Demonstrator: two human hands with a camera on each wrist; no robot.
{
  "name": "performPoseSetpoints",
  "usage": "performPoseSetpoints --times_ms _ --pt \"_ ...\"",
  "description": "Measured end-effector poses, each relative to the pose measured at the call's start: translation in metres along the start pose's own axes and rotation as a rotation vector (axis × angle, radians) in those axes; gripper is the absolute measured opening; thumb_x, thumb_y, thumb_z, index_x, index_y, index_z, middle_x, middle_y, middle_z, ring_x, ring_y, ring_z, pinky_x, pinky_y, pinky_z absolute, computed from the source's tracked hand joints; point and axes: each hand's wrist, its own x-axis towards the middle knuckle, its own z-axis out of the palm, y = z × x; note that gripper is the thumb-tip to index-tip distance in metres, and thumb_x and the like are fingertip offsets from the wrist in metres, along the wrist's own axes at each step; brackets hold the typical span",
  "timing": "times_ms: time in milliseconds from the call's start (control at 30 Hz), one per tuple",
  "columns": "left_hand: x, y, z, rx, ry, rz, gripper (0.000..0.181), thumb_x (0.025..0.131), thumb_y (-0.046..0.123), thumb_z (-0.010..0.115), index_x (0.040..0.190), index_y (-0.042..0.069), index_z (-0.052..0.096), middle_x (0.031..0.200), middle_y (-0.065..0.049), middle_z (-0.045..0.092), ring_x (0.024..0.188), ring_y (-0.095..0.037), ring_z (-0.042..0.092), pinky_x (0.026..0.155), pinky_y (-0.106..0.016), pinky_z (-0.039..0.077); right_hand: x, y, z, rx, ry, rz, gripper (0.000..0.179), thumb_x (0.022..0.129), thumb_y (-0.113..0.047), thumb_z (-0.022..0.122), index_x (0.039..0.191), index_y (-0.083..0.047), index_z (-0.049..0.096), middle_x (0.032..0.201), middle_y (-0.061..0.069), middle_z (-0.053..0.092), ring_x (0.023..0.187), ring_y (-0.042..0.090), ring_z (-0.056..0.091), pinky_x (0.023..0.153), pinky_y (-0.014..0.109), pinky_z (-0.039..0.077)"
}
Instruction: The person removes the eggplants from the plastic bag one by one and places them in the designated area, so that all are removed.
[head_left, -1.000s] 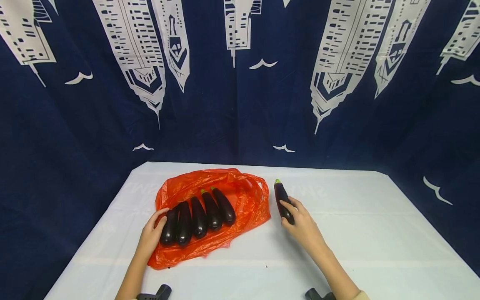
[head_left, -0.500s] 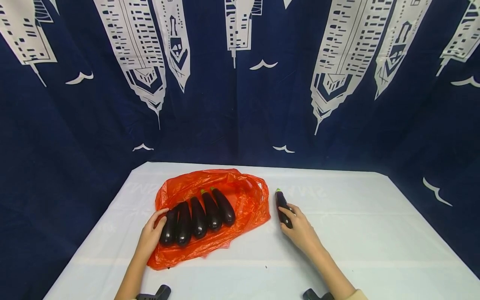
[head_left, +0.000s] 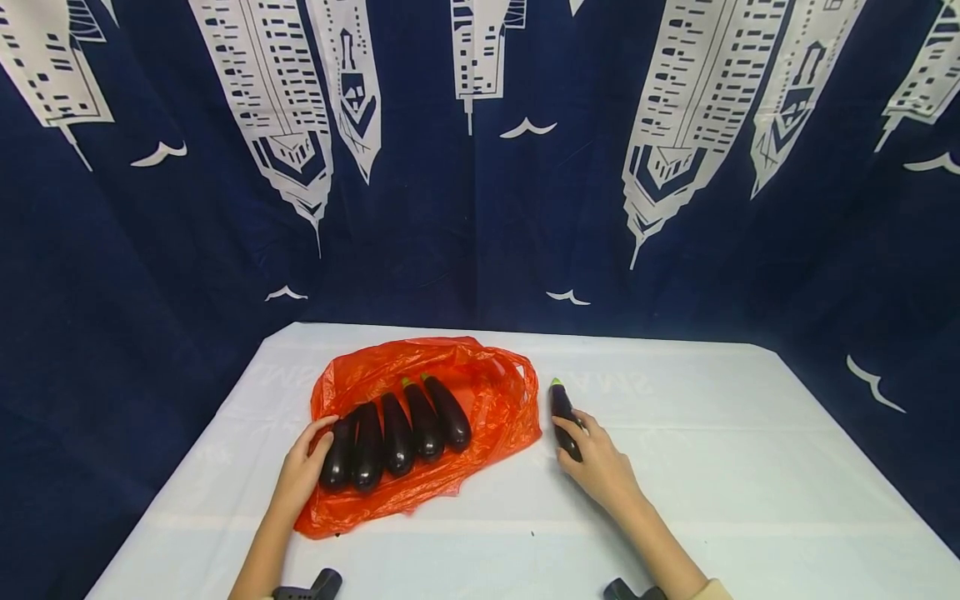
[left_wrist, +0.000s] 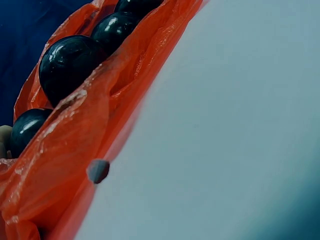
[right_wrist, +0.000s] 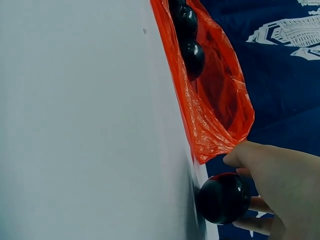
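My right hand (head_left: 597,460) grips a dark purple eggplant (head_left: 562,404) with a green tip, to the right of the red plastic bag (head_left: 495,417). In the right wrist view the round end of this eggplant (right_wrist: 224,199) shows close to the tabletop, with thumb and fingers around its side. Several more eggplants (head_left: 397,435) lie side by side in the opened bag. My left hand (head_left: 303,467) holds the bag's left edge, fingertips and thumb right at the leftmost eggplant (head_left: 339,458). In the left wrist view only a bit of finger shows beside an eggplant (left_wrist: 30,131).
The white table (head_left: 720,467) has a cloth-like cover with faint creases. A dark blue curtain (head_left: 480,233) with white building prints hangs behind its far edge. Black wrist straps (head_left: 318,585) sit on both forearms. A tiny dark speck (head_left: 532,533) lies near the front.
My right hand has come nearer and slightly left with the eggplant, lowering it toward the table; it slows in the last half second. The left hand and the bag have stayed put.
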Motion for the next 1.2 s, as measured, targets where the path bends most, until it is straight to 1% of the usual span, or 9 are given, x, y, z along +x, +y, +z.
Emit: performPoseSetpoints --times_ms 133,233,367,533,767,967,1067,1200 --pt "-0.001 0.001 0.0 0.002 -0.001 0.001 0.042 0.097 0.036 0.039 0.131 0.012 0.043 0.137 -0.018 0.041 0.127 -0.034 0.035 0.105 -0.06 0.022 -0.001 -0.001 0.0 -0.021 0.038 -0.012 0.043 0.082 -0.029 0.06 0.124 -0.024 0.054 0.135 0.012 0.044 0.117 0.034 0.048 0.07 0.056 0.049" --pt "-0.001 0.001 0.0 0.002 -0.005 0.001 0.042 0.097 0.035 0.038 0.131 0.011 0.043 0.137 -0.018 0.041 0.127 -0.034 0.035 0.106 -0.059 0.022 -0.001 -0.002 -0.002 -0.024 0.071 -0.026 0.042 0.082 -0.028 0.06 0.124 -0.023 0.055 0.134 0.012 0.045 0.117 0.034 0.049 0.076 0.056 0.048" --pt "-0.001 0.001 0.0 0.0 -0.015 -0.009 0.042 0.097 0.035 0.038 0.132 0.011 0.042 0.139 -0.018 0.039 0.129 -0.035 0.033 0.107 -0.059 0.021 -0.002 -0.005 -0.007 -0.019 0.09 -0.031 0.043 0.082 -0.029 0.059 0.124 -0.021 0.055 0.135 0.012 0.045 0.118 0.035 0.048 0.087 0.056 0.044" --pt "0.0 0.002 0.0 -0.001 -0.021 -0.013 0.043 0.097 0.035 0.038 0.133 0.011 0.041 0.139 -0.018 0.038 0.129 -0.035 0.032 0.107 -0.058 0.02 -0.003 -0.013 -0.015 -0.001 0.105 -0.044 0.043 0.083 -0.028 0.059 0.125 -0.02 0.054 0.135 0.011 0.046 0.12 0.035 0.046 0.094 0.056 0.039" --pt "0.0 0.001 0.003 -0.005 -0.014 -0.001 0.043 0.096 0.037 0.039 0.131 0.012 0.043 0.139 -0.018 0.04 0.128 -0.034 0.034 0.106 -0.058 0.022 -0.007 -0.023 -0.022 0.033 0.136 -0.083 0.043 0.082 -0.026 0.06 0.125 -0.018 0.054 0.133 0.007 0.048 0.121 0.031 0.046 0.095 0.053 0.04" --pt "0.0 -0.001 0.001 -0.001 -0.005 -0.01 0.043 0.096 0.038 0.039 0.131 0.013 0.043 0.138 -0.018 0.04 0.128 -0.035 0.034 0.106 -0.059 0.022 -0.001 -0.039 -0.023 0.071 0.148 -0.148 0.042 0.081 -0.025 0.06 0.123 -0.019 0.056 0.132 0.006 0.05 0.121 0.029 0.047 0.096 0.051 0.041" --pt "0.001 -0.002 0.0 -0.002 -0.003 -0.011 0.043 0.096 0.038 0.039 0.131 0.013 0.043 0.138 -0.017 0.04 0.128 -0.034 0.034 0.106 -0.059 0.022 0.004 -0.048 -0.021 0.074 0.143 -0.183 0.043 0.081 -0.025 0.062 0.123 -0.019 0.056 0.132 0.007 0.05 0.12 0.029 0.048 0.094 0.051 0.043" --pt "0.001 -0.002 0.0 0.0 -0.006 -0.015 0.044 0.096 0.038 0.039 0.131 0.013 0.043 0.139 -0.017 0.039 0.129 -0.034 0.033 0.106 -0.059 0.022 0.01 -0.06 -0.017 0.071 0.112 -0.229 0.045 0.08 -0.027 0.063 0.124 -0.019 0.055 0.134 0.007 0.048 0.12 0.029 0.048 0.092 0.052 0.044"
